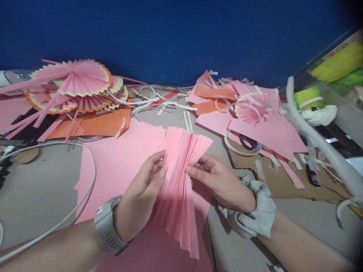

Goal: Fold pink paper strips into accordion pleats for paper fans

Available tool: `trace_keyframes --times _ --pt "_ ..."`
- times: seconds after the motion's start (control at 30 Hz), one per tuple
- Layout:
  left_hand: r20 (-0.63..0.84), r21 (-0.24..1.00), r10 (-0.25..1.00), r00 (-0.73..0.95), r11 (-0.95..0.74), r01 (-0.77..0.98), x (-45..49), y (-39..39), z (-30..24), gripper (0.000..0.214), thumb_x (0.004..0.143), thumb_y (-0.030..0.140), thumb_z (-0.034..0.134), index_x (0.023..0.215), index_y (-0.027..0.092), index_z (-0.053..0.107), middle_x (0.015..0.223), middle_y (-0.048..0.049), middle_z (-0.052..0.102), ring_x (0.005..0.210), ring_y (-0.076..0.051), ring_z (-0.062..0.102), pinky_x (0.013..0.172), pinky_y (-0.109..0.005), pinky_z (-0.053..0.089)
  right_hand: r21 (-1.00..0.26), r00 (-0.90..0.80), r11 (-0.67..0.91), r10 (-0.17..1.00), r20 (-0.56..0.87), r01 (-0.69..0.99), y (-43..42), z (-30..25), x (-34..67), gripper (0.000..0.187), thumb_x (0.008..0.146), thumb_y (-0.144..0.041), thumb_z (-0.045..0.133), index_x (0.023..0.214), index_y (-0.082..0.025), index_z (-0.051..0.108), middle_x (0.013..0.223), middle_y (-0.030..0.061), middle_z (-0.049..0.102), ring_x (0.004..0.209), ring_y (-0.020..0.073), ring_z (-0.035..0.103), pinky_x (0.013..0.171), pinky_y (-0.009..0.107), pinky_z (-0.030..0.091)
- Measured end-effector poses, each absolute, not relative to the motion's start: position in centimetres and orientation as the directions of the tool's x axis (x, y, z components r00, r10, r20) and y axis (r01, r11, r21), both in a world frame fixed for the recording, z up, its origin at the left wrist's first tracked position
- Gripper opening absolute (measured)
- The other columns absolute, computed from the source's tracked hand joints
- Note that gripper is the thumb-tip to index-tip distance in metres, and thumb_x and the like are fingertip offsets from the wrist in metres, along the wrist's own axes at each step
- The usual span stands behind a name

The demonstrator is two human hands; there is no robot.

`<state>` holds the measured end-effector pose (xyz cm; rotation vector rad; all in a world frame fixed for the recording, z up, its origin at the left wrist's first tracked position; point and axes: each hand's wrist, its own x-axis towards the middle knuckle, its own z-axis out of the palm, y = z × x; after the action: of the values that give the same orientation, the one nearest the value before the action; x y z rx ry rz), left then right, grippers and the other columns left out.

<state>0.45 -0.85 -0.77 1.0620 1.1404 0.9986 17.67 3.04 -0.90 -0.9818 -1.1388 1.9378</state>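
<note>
A pleated sheet of pink paper [177,170] hangs between my two hands, its folds running lengthwise and fanning out at the bottom. My left hand [146,185] pinches its left edge between thumb and fingers. On the other side, my right hand [218,179] presses the gathered folds with the thumb in front and the fingers behind, partly hidden by the paper. Below lie flat pink sheets [113,162] on the grey table [42,204]. My left wrist wears a grey watch, my right a pale scrunchie.
Pleated pink paper fans [82,77] with orange and yellow edges pile up at the back left, over orange paper [93,122]. Pink scraps [261,132] and tape rings lie on cardboard [272,185] at right. A white cable [92,181] loops at left; a blue partition [170,37] stands behind.
</note>
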Motion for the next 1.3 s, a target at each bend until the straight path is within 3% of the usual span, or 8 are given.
trace_keyframes --times 0.13,0.23,0.37,0.47,0.63,0.77,1.03,1.3 --pt "-0.165 0.986 0.985 0.060 0.164 0.016 0.5 -0.9 -0.8 0.033 0.090 0.027 0.043 0.122 0.034 0.043 0.112 0.0024 0.056 0.104 -0.014 0.050 0.094 -0.026 0.037 -0.924 -0.487 -0.355 0.838 -0.248 -0.140 3.0 -0.8 17.5 0.012 0.076 -0.027 0.064 0.077 -0.019 0.054 0.068 -0.0041 0.051 0.059 0.0076 0.054 0.063 0.024 0.051" --pt "-0.187 0.981 0.982 0.025 0.185 0.066 0.5 -1.1 -0.4 0.029 0.092 0.031 0.038 0.120 0.032 0.047 0.124 0.0031 0.050 0.116 -0.016 0.043 0.102 -0.029 0.029 -0.929 -0.483 -0.346 0.841 -0.244 -0.134 2.8 -0.5 17.4 0.011 0.079 -0.027 0.061 0.083 -0.019 0.055 0.072 -0.0034 0.052 0.060 0.0067 0.053 0.060 0.021 0.051" --pt "-0.099 0.994 0.983 0.152 0.103 -0.021 0.4 -1.4 0.1 0.045 0.087 0.033 0.048 0.129 0.029 0.032 0.133 -0.0010 0.042 0.122 -0.019 0.038 0.101 -0.029 0.033 -0.947 -0.476 -0.311 0.847 -0.238 -0.080 2.6 -0.1 17.4 0.011 0.082 -0.027 0.057 0.085 -0.019 0.051 0.074 -0.0029 0.052 0.063 0.0061 0.053 0.057 0.016 0.049" --pt "-0.108 0.994 0.967 0.230 0.100 0.049 0.5 -1.4 0.0 0.062 0.078 0.026 0.063 0.129 0.028 0.029 0.125 -0.0030 0.048 0.113 -0.020 0.047 0.095 -0.030 0.040 -0.959 -0.465 -0.280 0.856 -0.226 -0.051 2.5 0.2 17.3 0.014 0.084 -0.027 0.055 0.081 -0.019 0.043 0.069 -0.0042 0.050 0.060 0.0062 0.053 0.054 0.016 0.047" --pt "-0.166 0.980 0.945 0.283 0.126 0.155 0.6 -1.1 0.1 0.037 0.081 0.027 0.058 0.115 0.025 0.043 0.108 -0.0013 0.057 0.097 -0.018 0.057 0.086 -0.030 0.046 -0.985 -0.438 -0.174 0.884 -0.164 0.018 2.2 0.5 17.3 0.014 0.086 -0.026 0.050 0.077 -0.017 0.045 0.068 -0.0035 0.048 0.058 0.0045 0.049 0.054 0.015 0.045" --pt "-0.129 0.974 0.950 0.285 0.068 0.215 0.6 -1.1 0.2 0.041 0.079 0.020 0.059 0.116 0.026 0.042 0.105 0.0001 0.057 0.094 -0.016 0.056 0.081 -0.026 0.046 -0.990 -0.445 -0.142 0.885 -0.135 0.018 2.2 0.4 17.3 0.013 0.088 -0.027 0.048 0.080 -0.017 0.049 0.067 -0.0036 0.049 0.056 0.0050 0.048 0.054 0.016 0.043" --pt "-0.141 0.937 0.903 0.407 -0.011 0.348 0.4 -1.0 0.1 0.049 0.075 0.021 0.061 0.120 0.025 0.042 0.107 -0.0017 0.057 0.094 -0.019 0.055 0.083 -0.029 0.043 -0.995 -0.278 -0.082 0.959 -0.063 -0.056 2.6 -0.1 17.7 0.015 0.088 -0.030 0.048 0.078 -0.019 0.051 0.061 -0.0054 0.044 0.050 0.0054 0.044 0.049 0.019 0.042" --pt "-0.258 0.946 0.829 0.496 0.112 0.304 0.5 -0.9 0.6 0.040 0.076 0.014 0.055 0.114 0.020 0.043 0.082 -0.0011 0.060 0.063 -0.013 0.056 0.059 -0.024 0.046 -0.977 -0.034 -0.065 0.998 -0.059 -0.201 3.8 -0.5 18.4 0.020 0.084 -0.032 0.053 0.069 -0.022 0.045 0.052 -0.0078 0.037 0.041 0.0056 0.038 0.039 0.018 0.036"
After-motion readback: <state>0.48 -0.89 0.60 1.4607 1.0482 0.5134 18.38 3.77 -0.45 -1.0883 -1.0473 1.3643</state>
